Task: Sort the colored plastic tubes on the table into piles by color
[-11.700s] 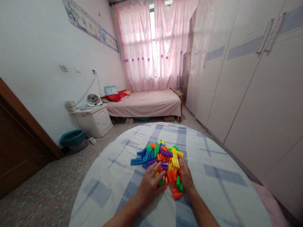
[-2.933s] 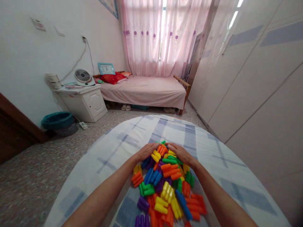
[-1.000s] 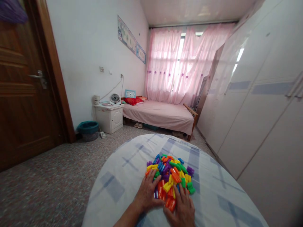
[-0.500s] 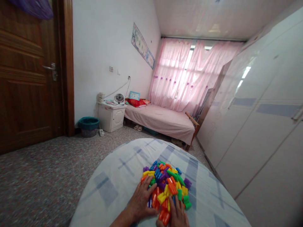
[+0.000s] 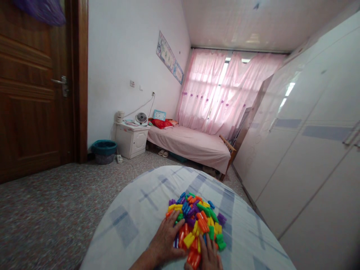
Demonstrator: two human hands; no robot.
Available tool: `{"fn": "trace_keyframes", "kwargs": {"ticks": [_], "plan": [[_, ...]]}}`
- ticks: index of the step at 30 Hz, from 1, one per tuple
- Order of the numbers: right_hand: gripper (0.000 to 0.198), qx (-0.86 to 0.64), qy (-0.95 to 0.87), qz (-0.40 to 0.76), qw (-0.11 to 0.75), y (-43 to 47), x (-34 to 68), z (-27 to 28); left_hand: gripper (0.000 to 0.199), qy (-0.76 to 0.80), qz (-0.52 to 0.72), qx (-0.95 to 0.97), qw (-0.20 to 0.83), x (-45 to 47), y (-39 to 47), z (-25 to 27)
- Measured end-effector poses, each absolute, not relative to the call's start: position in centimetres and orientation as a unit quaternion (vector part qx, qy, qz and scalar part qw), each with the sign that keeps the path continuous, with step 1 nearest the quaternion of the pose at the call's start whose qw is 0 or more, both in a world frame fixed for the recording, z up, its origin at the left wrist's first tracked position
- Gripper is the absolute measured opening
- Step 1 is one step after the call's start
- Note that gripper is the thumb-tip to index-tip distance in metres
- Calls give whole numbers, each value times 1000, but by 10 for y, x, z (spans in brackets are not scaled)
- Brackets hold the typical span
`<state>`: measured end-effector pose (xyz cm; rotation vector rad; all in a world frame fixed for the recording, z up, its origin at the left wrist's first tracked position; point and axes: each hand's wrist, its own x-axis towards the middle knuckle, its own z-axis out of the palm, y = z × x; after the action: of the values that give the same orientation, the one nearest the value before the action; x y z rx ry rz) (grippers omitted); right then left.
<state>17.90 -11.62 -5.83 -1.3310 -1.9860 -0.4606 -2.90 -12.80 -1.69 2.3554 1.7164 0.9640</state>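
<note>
On the cloth (image 5: 135, 221), the blocks (image 5: 197, 219) lie heaped; left hand (image 5: 165, 240) and right hand (image 5: 206, 257) rest flat, fingers spread, against the heap's near edge, gripping nothing.

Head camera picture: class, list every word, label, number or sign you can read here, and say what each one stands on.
No text here can be read.
Wall chart: printing on it, too small and blurred to read.
Framed clock by the bed: its face is too small to read.
Plastic blocks under the left hand and right hand: no lettering shows.
Wardrobe doors: no labels show.
</note>
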Motion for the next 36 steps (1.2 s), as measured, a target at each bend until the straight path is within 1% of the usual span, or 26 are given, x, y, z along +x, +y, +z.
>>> {"fn": "trace_keyframes", "kwargs": {"ticks": [3,8,12,13,15,18,21,24,27,29,31,34,36], "plan": [[81,-505,-774,-160,347,-124,178,-52,90,563,311,765,39,-28,-132,-10],[65,-523,-783,-94,323,-141,176,-29,84,555,314,769,38,-28,-136,2],[56,-520,-787,-59,327,-143,178,-23,66,552,330,766,16,-30,-137,5],[54,-520,-786,-53,329,-143,178,-23,64,553,332,764,10,-30,-138,6],[53,-519,-786,-44,334,-143,179,-24,68,549,331,768,4,-31,-139,8],[52,-495,-795,-32,350,-143,180,-23,72,536,325,779,11,-30,-141,10],[49,-470,-797,-17,378,-142,182,-21,57,534,331,778,16,-30,-141,11],[45,-478,-776,1,412,-142,185,-17,43,526,337,781,10,-30,-142,11],[44,-495,-758,0,425,-143,187,-14,47,527,334,781,-4,-30,-144,13],[46,-504,-757,-26,415,-145,187,-12,54,531,328,781,-14,-30,-146,15],[53,-505,-767,-56,391,-146,186,-11,57,519,318,793,-24,-29,-147,17],[60,-492,-796,-77,343,-148,181,-10,48,461,288,839,-28,-27,-149,20],[54,-492,-803,-79,328,-148,180,-10,39,442,276,853,-25,-26,-149,21]]}}
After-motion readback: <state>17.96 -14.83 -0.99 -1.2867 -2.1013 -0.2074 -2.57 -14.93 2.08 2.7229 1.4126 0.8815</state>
